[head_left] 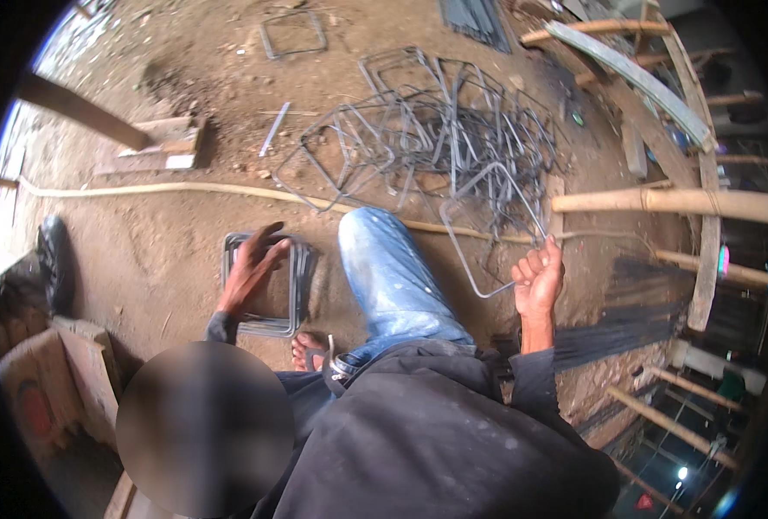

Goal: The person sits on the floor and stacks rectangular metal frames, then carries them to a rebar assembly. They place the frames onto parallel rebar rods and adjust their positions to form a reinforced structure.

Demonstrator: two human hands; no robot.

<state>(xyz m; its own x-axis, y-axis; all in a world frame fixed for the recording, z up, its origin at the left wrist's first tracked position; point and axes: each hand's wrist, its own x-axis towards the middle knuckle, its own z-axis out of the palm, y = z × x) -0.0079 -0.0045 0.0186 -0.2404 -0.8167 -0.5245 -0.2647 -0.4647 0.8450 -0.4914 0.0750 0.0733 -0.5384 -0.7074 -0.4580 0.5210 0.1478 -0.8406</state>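
In my right hand [538, 284] I grip one corner side of a square steel rebar stirrup [461, 254], with its frame tilted up beyond my fist. My left hand [252, 275] is over a neat stack of similar square stirrups [295, 294] on the dirt, fingers spread across its upper part. Whether those fingers press on the stack is hard to tell. In front of my knee lies a tangled heap of loose stirrups [419, 130], and the held one overlaps its near edge in view.
A long bamboo pole [228, 188] crosses the ground between the heap and me. Farther off lies a single stirrup [294, 55]. A wooden post [86, 112] leans at the left, while bamboo and timber framing [661, 202] stands along the right. Boards [90, 372] sit at lower left.
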